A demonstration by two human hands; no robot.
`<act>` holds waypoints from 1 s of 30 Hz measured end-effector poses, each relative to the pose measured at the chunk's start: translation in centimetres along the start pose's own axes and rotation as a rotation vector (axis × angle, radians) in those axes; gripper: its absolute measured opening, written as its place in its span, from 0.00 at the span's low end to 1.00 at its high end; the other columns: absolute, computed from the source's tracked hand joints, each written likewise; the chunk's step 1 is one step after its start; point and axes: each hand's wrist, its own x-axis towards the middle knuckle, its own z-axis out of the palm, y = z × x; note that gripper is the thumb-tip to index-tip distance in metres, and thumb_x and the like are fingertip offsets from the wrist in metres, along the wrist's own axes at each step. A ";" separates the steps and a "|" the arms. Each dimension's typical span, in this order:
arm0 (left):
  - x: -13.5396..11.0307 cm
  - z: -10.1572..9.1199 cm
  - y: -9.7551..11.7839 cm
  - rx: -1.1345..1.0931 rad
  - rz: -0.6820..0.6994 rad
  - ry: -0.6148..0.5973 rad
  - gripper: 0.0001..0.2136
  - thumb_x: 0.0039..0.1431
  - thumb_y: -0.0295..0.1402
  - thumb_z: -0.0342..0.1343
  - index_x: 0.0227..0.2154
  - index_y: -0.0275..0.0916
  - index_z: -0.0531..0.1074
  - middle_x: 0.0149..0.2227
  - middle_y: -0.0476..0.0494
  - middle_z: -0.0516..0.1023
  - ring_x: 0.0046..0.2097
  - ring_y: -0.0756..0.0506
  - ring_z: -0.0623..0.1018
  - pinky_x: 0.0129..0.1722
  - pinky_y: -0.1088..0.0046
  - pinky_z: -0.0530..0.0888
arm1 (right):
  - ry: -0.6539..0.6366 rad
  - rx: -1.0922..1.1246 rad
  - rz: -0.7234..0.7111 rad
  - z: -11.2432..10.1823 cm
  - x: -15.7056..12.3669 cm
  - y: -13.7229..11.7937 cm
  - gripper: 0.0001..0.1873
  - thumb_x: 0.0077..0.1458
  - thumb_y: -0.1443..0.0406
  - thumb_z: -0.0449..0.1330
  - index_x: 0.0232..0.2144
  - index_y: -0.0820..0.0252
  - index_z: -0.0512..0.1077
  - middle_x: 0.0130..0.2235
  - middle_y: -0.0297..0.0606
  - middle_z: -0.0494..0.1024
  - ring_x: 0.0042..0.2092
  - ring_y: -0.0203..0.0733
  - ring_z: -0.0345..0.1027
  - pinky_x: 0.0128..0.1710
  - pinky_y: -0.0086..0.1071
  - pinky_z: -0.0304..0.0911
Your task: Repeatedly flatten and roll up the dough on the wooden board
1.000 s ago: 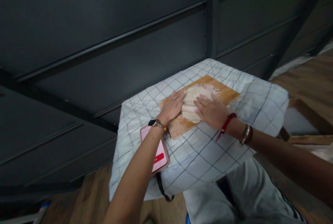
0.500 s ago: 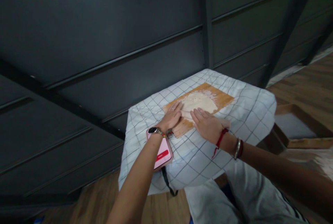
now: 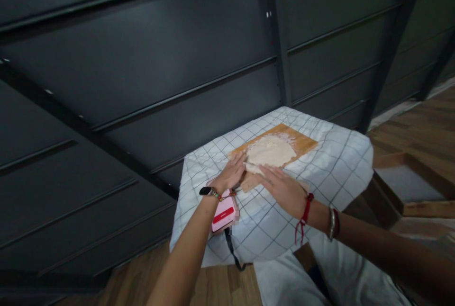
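A pale, flattened sheet of dough [image 3: 272,150] lies on a floured wooden board [image 3: 302,140]. At its near edge, what looks like a pale rolling pin [image 3: 253,167] shows between my hands, mostly hidden by them. My left hand [image 3: 231,172] lies flat at the pin's left end, fingers stretched out. Fingers extended too, my right hand [image 3: 282,187] rests flat over its right part. Neither hand is wrapped round anything. Beneath my left wrist is a phone [image 3: 223,213] with a pink screen, partly covered.
A white checked cloth [image 3: 337,159] covers the small table. A black strap [image 3: 232,251] hangs off the near edge. Behind stands a dark panelled wall [image 3: 192,59]. An open cardboard box [image 3: 423,209] is at the right, by the wooden floor [image 3: 426,126].
The camera view has shifted, so the table appears slightly lower. My hands have drawn a little toward me across the board, uncovering more of the dough's near part.
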 end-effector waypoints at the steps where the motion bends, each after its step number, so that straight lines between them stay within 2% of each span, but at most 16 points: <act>1: 0.0 0.1 0.2 0.005 -0.013 0.011 0.28 0.65 0.43 0.24 0.64 0.33 0.45 0.66 0.43 0.41 0.66 0.45 0.38 0.63 0.64 0.42 | -0.040 -0.014 0.087 -0.6 0.0 0.2 0.21 0.58 0.75 0.46 0.53 0.64 0.67 0.54 0.51 0.67 0.54 0.48 0.63 0.51 0.43 0.60; 4: 0.1 0.3 0.8 0.018 -0.026 0.054 0.29 0.65 0.43 0.24 0.63 0.32 0.45 0.66 0.42 0.43 0.66 0.44 0.39 0.63 0.62 0.42 | -0.255 -0.033 0.273 -2.3 0.3 0.8 0.18 0.58 0.73 0.47 0.47 0.65 0.70 0.40 0.50 0.75 0.40 0.48 0.70 0.37 0.40 0.65; 6: 0.4 0.3 1.1 0.025 -0.023 0.080 0.29 0.65 0.43 0.24 0.63 0.32 0.46 0.65 0.42 0.45 0.66 0.43 0.40 0.63 0.61 0.43 | -0.312 -0.031 0.252 -3.1 0.6 1.1 0.15 0.58 0.73 0.47 0.43 0.64 0.72 0.36 0.47 0.74 0.36 0.46 0.70 0.32 0.36 0.63; 11: 1.5 -0.7 1.5 0.013 -0.032 0.213 0.27 0.66 0.42 0.24 0.62 0.35 0.51 0.65 0.43 0.49 0.66 0.44 0.42 0.63 0.60 0.45 | -0.194 -0.070 0.100 -4.5 2.1 3.0 0.15 0.59 0.72 0.46 0.40 0.61 0.71 0.39 0.45 0.71 0.42 0.45 0.65 0.35 0.33 0.60; 15: 3.6 -2.4 1.8 0.020 -0.043 0.312 0.27 0.66 0.40 0.26 0.62 0.33 0.51 0.64 0.40 0.50 0.66 0.44 0.42 0.62 0.62 0.47 | -0.174 -0.064 0.146 -5.0 3.6 6.0 0.12 0.58 0.72 0.49 0.40 0.63 0.71 0.41 0.46 0.70 0.43 0.43 0.62 0.38 0.32 0.59; 19: 7.0 -2.9 2.1 0.050 -0.071 0.269 0.26 0.65 0.38 0.28 0.60 0.31 0.54 0.64 0.38 0.52 0.65 0.42 0.45 0.62 0.62 0.49 | -0.187 -0.037 0.190 -3.8 4.2 8.1 0.12 0.57 0.70 0.52 0.42 0.64 0.70 0.43 0.47 0.69 0.44 0.43 0.62 0.41 0.31 0.60; 22: 9.6 -2.2 2.3 0.063 -0.053 0.168 0.25 0.64 0.38 0.30 0.59 0.33 0.56 0.63 0.39 0.54 0.65 0.43 0.47 0.62 0.61 0.49 | -0.205 0.001 0.191 -2.1 4.1 8.8 0.13 0.55 0.71 0.53 0.43 0.63 0.70 0.41 0.45 0.69 0.44 0.43 0.63 0.43 0.32 0.60; 25: 11.9 -1.3 2.3 0.058 0.009 0.106 0.24 0.63 0.37 0.31 0.60 0.38 0.54 0.62 0.43 0.56 0.65 0.46 0.48 0.62 0.60 0.47 | -0.294 0.078 0.169 -0.4 4.2 9.3 0.11 0.54 0.70 0.55 0.40 0.65 0.71 0.40 0.45 0.70 0.43 0.42 0.65 0.46 0.33 0.60; 28: 13.4 -0.8 2.2 0.055 0.043 0.091 0.25 0.62 0.35 0.31 0.61 0.37 0.52 0.63 0.42 0.55 0.65 0.47 0.49 0.62 0.61 0.44 | -0.321 0.111 0.151 0.6 4.7 9.9 0.14 0.58 0.62 0.52 0.39 0.67 0.73 0.42 0.49 0.70 0.47 0.46 0.64 0.49 0.38 0.59; 30: 14.0 -0.8 2.1 0.046 0.013 0.084 0.26 0.62 0.35 0.31 0.62 0.33 0.49 0.64 0.39 0.52 0.65 0.46 0.47 0.62 0.62 0.45 | -0.267 0.109 0.175 1.2 5.1 10.3 0.20 0.60 0.58 0.48 0.45 0.66 0.71 0.50 0.53 0.67 0.53 0.52 0.60 0.52 0.46 0.56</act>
